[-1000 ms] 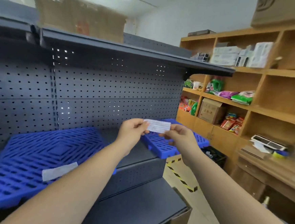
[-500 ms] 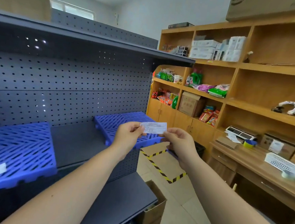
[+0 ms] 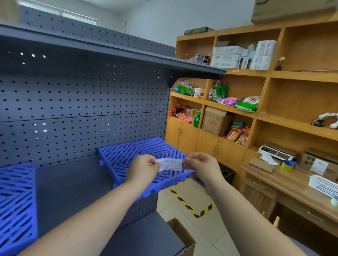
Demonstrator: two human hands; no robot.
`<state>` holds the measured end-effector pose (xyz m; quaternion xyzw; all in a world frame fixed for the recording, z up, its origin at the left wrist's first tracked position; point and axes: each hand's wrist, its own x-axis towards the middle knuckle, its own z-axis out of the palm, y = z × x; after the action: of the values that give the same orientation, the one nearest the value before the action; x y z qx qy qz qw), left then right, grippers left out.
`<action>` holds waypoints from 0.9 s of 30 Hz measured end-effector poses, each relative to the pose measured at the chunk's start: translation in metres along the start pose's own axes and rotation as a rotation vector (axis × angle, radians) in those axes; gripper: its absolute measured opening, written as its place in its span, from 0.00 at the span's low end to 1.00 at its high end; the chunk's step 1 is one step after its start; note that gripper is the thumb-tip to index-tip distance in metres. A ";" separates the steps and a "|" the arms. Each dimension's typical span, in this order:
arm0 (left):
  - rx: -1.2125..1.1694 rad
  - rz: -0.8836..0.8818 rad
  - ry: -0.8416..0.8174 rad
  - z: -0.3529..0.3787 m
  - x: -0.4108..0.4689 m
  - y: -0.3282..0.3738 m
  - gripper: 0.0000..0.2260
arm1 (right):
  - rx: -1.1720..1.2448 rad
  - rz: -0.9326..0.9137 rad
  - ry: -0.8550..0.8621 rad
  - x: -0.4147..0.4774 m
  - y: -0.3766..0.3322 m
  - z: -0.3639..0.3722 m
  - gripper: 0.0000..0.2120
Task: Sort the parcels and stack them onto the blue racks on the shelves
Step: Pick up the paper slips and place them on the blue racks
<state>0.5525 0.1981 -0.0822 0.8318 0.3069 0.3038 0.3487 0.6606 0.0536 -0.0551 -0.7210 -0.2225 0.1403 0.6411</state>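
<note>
A small white printed label (image 3: 170,164) is stretched between my two hands in front of me. My left hand (image 3: 142,171) pinches its left end and my right hand (image 3: 203,167) pinches its right end. Just behind the label lies a blue slatted rack (image 3: 133,155) on the grey metal shelf (image 3: 68,184), at the shelf's right end. A second blue rack (image 3: 2,201) lies on the same shelf at the far left. Both racks carry nothing that I can see. No parcel is in my hands.
A grey pegboard (image 3: 75,104) backs the shelf, with an upper shelf (image 3: 109,56) overhead. An open cardboard box (image 3: 181,240) stands on the floor below. A wooden cabinet (image 3: 266,115) with goods and a desk (image 3: 290,190) fill the right side. Yellow-black tape (image 3: 190,204) marks the floor.
My view has swung to the right, so the left rack slid toward the frame edge and the right rack now sits behind the label. Both hands keep hold of the label.
</note>
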 end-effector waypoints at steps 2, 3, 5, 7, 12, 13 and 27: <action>-0.030 -0.005 -0.015 -0.001 0.009 -0.001 0.07 | 0.015 0.017 0.025 0.010 0.004 0.005 0.06; -0.033 -0.002 -0.032 0.000 0.013 -0.003 0.07 | 0.036 0.031 0.041 0.017 0.007 0.008 0.08; 0.010 0.017 -0.064 0.002 0.019 -0.010 0.07 | 0.064 0.048 0.063 0.029 0.014 0.015 0.11; 0.068 0.025 -0.092 0.003 0.024 -0.021 0.07 | -0.062 -0.007 0.037 0.038 0.023 0.020 0.14; 0.278 0.061 -0.064 0.001 0.032 -0.039 0.12 | -0.876 -0.375 -0.287 0.059 0.055 0.031 0.14; 0.315 0.075 -0.059 0.001 0.031 -0.039 0.12 | -0.924 -0.405 -0.330 0.063 0.058 0.032 0.15; 0.504 0.177 0.148 0.003 0.002 -0.024 0.20 | -0.827 -0.668 -0.675 0.101 0.072 0.007 0.28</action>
<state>0.5490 0.2124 -0.1021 0.8914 0.3234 0.3074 0.0795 0.7549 0.1043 -0.1191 -0.7168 -0.6616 0.0547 0.2131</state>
